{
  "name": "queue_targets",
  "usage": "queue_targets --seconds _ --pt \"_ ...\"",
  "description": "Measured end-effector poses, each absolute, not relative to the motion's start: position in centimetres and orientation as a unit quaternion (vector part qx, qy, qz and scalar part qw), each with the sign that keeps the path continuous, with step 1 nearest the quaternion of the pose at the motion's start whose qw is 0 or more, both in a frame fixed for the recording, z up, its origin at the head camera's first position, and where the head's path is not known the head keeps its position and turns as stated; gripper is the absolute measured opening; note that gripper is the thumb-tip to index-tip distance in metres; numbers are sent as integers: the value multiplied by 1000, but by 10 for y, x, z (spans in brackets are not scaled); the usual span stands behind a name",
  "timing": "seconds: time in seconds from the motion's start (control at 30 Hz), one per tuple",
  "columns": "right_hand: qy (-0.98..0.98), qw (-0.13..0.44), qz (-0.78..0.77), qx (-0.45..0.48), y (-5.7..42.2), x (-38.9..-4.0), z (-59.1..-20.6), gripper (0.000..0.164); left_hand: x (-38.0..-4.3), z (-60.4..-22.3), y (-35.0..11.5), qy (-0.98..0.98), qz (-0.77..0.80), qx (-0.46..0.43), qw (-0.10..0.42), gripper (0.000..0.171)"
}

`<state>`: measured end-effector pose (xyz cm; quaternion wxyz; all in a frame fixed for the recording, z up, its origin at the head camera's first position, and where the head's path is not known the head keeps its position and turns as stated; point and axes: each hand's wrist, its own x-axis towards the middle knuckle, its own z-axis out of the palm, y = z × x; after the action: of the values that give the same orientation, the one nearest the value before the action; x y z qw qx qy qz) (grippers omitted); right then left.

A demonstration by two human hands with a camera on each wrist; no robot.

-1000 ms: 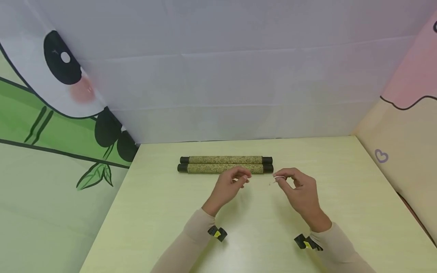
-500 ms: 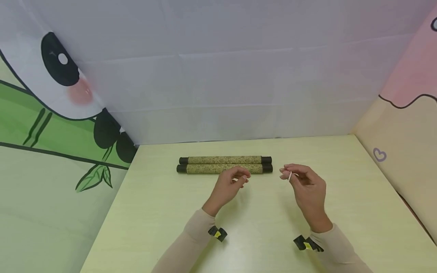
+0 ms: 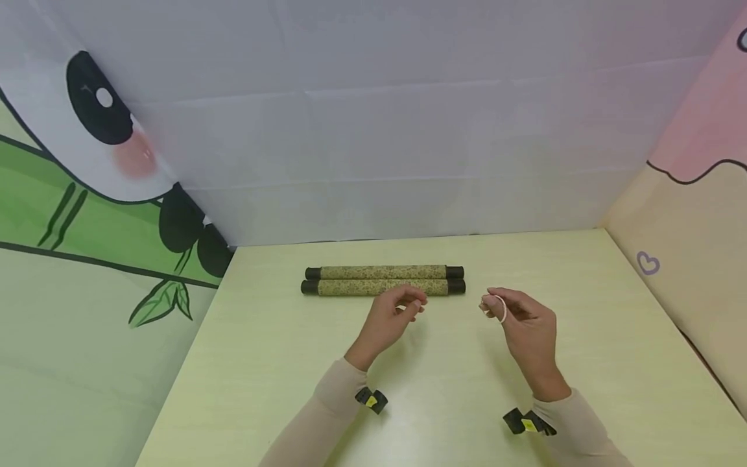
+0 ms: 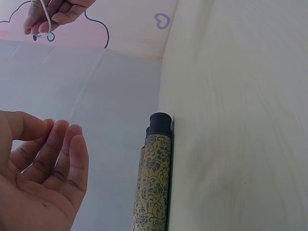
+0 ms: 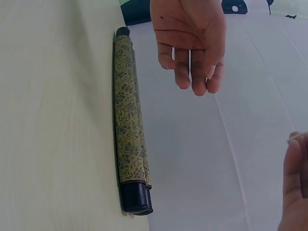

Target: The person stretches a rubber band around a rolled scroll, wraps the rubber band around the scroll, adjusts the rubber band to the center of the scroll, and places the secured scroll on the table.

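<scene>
Two rolled scrolls, a front one (image 3: pixel 350 288) and a back one (image 3: pixel 373 272), lie side by side on the table. Both have gold-green floral covering and black end caps. Just in front of the front scroll, my left hand (image 3: pixel 388 318) hangs above the table with loosely bent fingers and nothing visible in it. Right of the scrolls, my right hand (image 3: pixel 528 331) pinches a thin white cord (image 3: pixel 504 310) between thumb and fingertips. The cord bows out in a small loop beside the thumb; its ends are hidden in the fingers. It also dangles in the left wrist view.
The pale yellow table (image 3: pixel 280 389) reaches back to a white fabric wall (image 3: pixel 408 143). A printed panel (image 3: pixel 105 220) stands along the left side, and a pink and cream panel (image 3: pixel 688 214) along the right. Each sleeve cuff carries a small black wrist camera.
My right hand has drawn back to the right, away from the scroll ends, and the cord has turned into an upright loop in its fingers. The left hand and both scrolls stay put.
</scene>
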<state>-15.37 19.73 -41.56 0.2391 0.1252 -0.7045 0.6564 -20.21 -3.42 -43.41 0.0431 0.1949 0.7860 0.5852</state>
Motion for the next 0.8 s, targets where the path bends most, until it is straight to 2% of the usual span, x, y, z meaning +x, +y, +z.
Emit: queue_targets --seconds 0.2,0.57,0.8 --pt "-687 230 673 152 195 -151 -411 22 -215 -464 -36 779 591 204 41 13" --pt "-672 215 686 181 203 -157 -412 22 -222 -464 -33 795 570 200 47 14" --pt "-663 209 689 203 214 -168 -423 24 -247 -451 -44 879 421 225 16 19"
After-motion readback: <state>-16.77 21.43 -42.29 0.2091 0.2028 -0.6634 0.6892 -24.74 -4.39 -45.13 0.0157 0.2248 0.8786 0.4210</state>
